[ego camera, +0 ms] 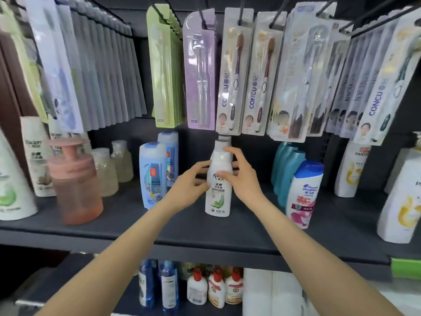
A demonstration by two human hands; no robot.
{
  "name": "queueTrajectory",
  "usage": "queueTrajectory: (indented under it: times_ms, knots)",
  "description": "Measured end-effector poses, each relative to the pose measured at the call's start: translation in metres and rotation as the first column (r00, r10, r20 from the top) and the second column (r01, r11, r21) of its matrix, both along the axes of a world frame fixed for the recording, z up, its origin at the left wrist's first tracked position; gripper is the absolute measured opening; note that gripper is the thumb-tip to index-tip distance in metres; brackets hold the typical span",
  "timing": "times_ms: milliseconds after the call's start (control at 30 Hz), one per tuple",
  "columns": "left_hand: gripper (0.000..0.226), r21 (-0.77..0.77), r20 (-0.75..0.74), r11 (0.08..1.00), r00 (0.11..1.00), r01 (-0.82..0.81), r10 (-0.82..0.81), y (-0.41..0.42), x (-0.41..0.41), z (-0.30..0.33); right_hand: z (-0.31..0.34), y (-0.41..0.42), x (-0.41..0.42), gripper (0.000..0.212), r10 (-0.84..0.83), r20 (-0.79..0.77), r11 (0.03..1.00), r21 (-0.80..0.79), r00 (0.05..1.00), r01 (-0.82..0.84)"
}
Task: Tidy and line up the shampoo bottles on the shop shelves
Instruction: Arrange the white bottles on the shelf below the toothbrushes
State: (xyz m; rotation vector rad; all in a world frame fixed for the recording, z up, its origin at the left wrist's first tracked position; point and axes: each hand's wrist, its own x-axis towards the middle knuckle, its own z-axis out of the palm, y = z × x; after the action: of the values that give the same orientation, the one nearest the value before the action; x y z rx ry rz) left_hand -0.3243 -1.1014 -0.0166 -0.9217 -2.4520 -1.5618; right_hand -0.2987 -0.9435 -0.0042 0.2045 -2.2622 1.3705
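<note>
Both hands grip one white shampoo bottle (219, 179) that stands upright on the dark shelf (182, 226), near the middle of the shelf. The left hand (189, 185) curls its fingers around the bottle's left side at label height. The right hand (241, 174) wraps the right side, with its fingers reaching over the bottle's shoulder just below the grey cap. To the left of the held bottle, two light blue bottles (153, 174) stand one behind the other. To the right, a row of teal bottles (286, 169) runs back from a white bottle with a blue cap (304, 195). A pink pump bottle (75, 181) stands further left. Packaged toothbrushes (234, 71) hang on hooks directly above; the cap of the held bottle sits just below their lower edges.
</note>
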Motion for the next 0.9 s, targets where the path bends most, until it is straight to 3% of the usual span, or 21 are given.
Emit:
queueTrajectory:
  times_ms: [67,200,300,367,433,533,667,733,833,900]
  knots:
    - [0.051,0.007,-0.018,1.000,1.000,0.022,-0.022,-0.009,-0.007,-0.003,-0.003,-0.005,0.001,0.053,-0.015,-0.030,0.999,-0.037,0.999,0.013]
    - [0.050,-0.074,0.088,0.987,0.987,0.143,-0.136,-0.024,-0.014,-0.009,-0.003,-0.012,0.008,0.050,0.028,-0.016,0.941,-0.336,0.999,-0.032]
    - [0.046,-0.109,0.114,0.974,0.976,0.199,-0.186,-0.036,-0.013,-0.015,0.001,-0.016,0.014,0.049,0.094,-0.013,0.897,-0.433,0.995,-0.091]
    - [0.046,-0.148,0.022,0.979,0.990,0.138,-0.136,-0.044,-0.009,-0.017,0.002,-0.020,0.017,0.047,0.107,0.011,0.892,-0.443,0.994,-0.091]
    - [0.049,-0.245,-0.172,0.970,0.984,0.003,-0.047,-0.051,-0.004,-0.017,0.002,-0.022,0.020,0.036,0.063,0.029,0.897,-0.440,0.998,-0.043]
    - [0.053,-0.344,-0.484,0.902,0.873,-0.260,0.067,-0.061,0.006,-0.016,0.003,-0.027,0.025,0.022,-0.002,0.011,0.879,-0.477,1.000,0.006]
    - [0.058,-0.297,-0.674,0.872,0.732,-0.389,0.097,-0.069,0.014,-0.013,0.006,-0.036,0.030,0.021,0.041,-0.055,0.783,-0.618,0.998,-0.066]
    - [0.060,-0.289,-0.644,0.907,0.763,-0.306,0.053,-0.075,0.010,-0.012,0.009,-0.035,0.031,0.021,0.097,-0.099,0.721,-0.679,0.990,-0.139]
    - [0.068,-0.381,-0.354,0.924,0.922,0.011,-0.157,-0.084,0.004,-0.007,0.007,-0.028,0.035,0.022,0.165,-0.143,0.676,-0.704,0.976,-0.217]
    - [0.073,-0.366,-0.219,0.920,0.948,0.140,-0.232,-0.086,0.005,-0.007,0.004,-0.025,0.039,0.024,0.221,-0.149,0.672,-0.693,0.964,-0.262]
